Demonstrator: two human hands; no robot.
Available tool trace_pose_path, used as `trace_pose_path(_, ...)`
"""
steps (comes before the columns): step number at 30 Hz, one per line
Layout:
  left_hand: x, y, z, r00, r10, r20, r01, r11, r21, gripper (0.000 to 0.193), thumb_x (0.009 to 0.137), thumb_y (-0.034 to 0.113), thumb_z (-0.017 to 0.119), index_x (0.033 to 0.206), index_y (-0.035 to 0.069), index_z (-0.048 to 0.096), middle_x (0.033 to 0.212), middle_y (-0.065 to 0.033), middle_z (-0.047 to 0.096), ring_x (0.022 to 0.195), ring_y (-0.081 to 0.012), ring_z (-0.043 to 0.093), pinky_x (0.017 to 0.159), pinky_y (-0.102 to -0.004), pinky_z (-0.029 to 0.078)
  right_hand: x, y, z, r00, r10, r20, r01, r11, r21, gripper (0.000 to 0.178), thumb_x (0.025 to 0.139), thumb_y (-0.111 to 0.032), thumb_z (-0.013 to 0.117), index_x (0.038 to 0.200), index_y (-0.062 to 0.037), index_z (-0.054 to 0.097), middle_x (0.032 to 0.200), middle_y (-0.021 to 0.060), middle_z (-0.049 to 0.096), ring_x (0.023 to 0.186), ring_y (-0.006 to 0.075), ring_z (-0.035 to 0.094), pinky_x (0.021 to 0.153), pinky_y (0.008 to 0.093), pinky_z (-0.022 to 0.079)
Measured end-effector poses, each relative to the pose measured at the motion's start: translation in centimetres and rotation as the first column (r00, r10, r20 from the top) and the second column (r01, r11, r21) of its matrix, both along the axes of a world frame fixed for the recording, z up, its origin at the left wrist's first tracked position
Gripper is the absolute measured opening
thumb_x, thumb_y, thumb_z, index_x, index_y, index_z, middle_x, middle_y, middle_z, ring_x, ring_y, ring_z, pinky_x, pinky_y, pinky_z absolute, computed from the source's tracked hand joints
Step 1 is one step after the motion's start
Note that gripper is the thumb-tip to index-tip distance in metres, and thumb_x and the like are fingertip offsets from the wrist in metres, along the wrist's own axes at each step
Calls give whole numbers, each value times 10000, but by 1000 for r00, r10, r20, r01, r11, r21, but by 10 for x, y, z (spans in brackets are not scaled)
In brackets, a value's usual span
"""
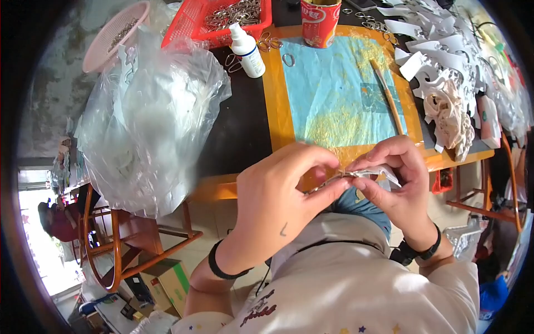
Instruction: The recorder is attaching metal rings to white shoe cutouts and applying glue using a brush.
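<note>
Around half past eleven, dull-shining metal pieces (pixel 239 14) fill a red plastic mesh basket (pixel 188 23); near twelve, a smooth white plastic bottle (pixel 253 64); at ten, a clear plastic bag (pixel 161 111), crinkled and glossy. At one, a matt blue sheet (pixel 314 78) — wrinkled, rough with yellow crumbs; at two, a brush (pixel 391 104) with a smooth wooden handle. At three, a creased pale piece (pixel 387 174) — paper or plastic, I cannot tell

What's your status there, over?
Left hand and right hand pinching thin pale piece. Brush beyond, on blue sheet, apart from both hands.
</note>
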State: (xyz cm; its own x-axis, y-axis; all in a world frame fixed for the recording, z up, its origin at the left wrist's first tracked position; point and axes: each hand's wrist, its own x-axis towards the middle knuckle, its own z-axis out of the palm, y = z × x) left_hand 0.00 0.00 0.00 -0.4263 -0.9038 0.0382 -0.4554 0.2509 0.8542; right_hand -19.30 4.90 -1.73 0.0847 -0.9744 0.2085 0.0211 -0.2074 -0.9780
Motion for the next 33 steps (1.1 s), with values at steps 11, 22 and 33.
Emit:
trace_pose_path(11,-7,-18,-22,962,-26,-272,169,841,515,156,815,123,760,902,27,674,735,34,631,546,16,460,468,-166,345,0,-12,-20,987,-156,50,151,984,90,297,816,42,687,1076,-44,572,1124,112,601,987,159,630,826,302,514)
trace_pose_path(22,-5,-28,-43,955,-109,-276,241,828,507,167,843,84,717,976,-12,682,813,-15,668,650,-31,576,554,-171,441,-13,-29,-15,428,-532,-731,-139,760,-634,221,589,-152,735,805,-197,741,870,-79,657,888,184,587,880,418,436)
trace_pose_path(33,-1,-37,-52,916,-164,-367,344,791,505,253,940,224,622,948,-25,667,810,-22,655,714,-64,586,615,-236,489,-13,-45,-7,515,-321,-795,-345,771,-535,194,559,-79,701,733,-152,655,859,-46,631,882,206,563,940,467,436)
